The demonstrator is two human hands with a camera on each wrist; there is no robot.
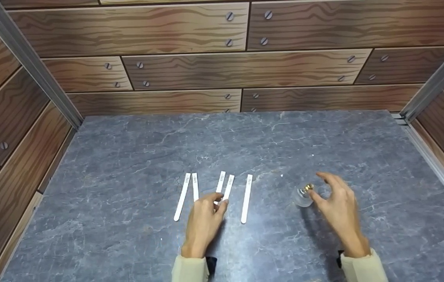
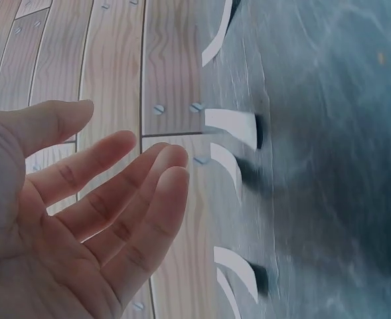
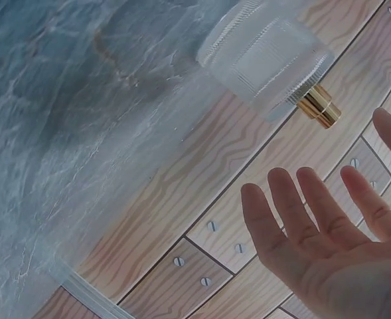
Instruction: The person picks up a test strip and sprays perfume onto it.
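Several white paper test strips (image 1: 247, 199) with small dark writing at their far ends lie on the table, most grouped in twos. My left hand (image 1: 204, 219) is over the middle strips (image 1: 229, 185) and hides their near ends; in the left wrist view its fingers (image 2: 168, 199) are loosely bent with nothing between them. A clear glass perfume bottle (image 3: 265, 56) with a gold spray top (image 3: 320, 106) stands upright at the right. Beside it is my right hand (image 1: 339, 205), thumb close to the gold top in the head view, fingers (image 3: 295, 199) spread and holding nothing.
The grey marble-patterned table (image 1: 128, 156) has a wood-print panel (image 1: 183, 70) behind it and more at both sides. Metal rails (image 1: 34, 66) rise at the back corners. Tiny white specks lie near the bottle.
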